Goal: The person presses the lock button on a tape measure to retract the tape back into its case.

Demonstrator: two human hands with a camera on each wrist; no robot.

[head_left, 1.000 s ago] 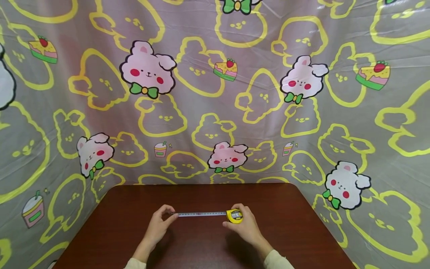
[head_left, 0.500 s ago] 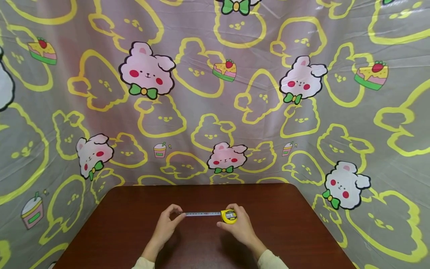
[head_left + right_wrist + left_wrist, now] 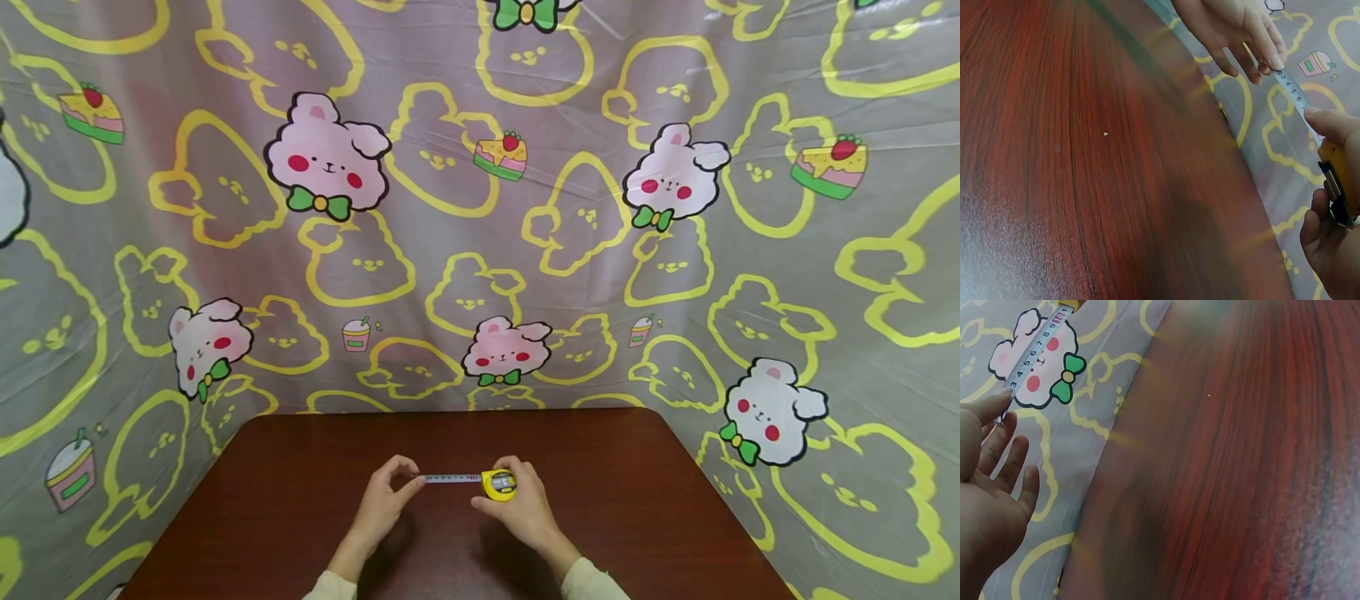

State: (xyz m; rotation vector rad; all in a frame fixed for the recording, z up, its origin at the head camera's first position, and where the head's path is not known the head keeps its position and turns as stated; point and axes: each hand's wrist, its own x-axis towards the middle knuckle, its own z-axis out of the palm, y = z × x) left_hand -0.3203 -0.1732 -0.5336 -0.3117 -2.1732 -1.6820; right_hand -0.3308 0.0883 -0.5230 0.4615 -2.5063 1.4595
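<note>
A yellow tape measure (image 3: pixel 498 485) is gripped by my right hand (image 3: pixel 522 505), thumb at its near side and fingers round its far side. From its left side a short length of white blade (image 3: pixel 453 479) runs level to my left hand (image 3: pixel 383 501), which pinches the blade's end between thumb and forefinger. In the left wrist view the blade (image 3: pixel 1034 353) shows numbers from about 3 up to 10, and the other fingers are spread loosely. The right wrist view shows the case (image 3: pixel 1335 181) partly covered by my hand. Both hands hold the tape above the table.
A dark red-brown wooden table (image 3: pixel 285 467) with rounded far corners lies beneath the hands. A grey curtain (image 3: pixel 585 292) with rabbit and cake prints encloses the back and both sides. One tiny pale speck (image 3: pixel 1105 134) sits on the tabletop.
Both hands have come closer together, the left moving right and the right moving left. The exposed blade between them has grown shorter. Both holds stay the same.
</note>
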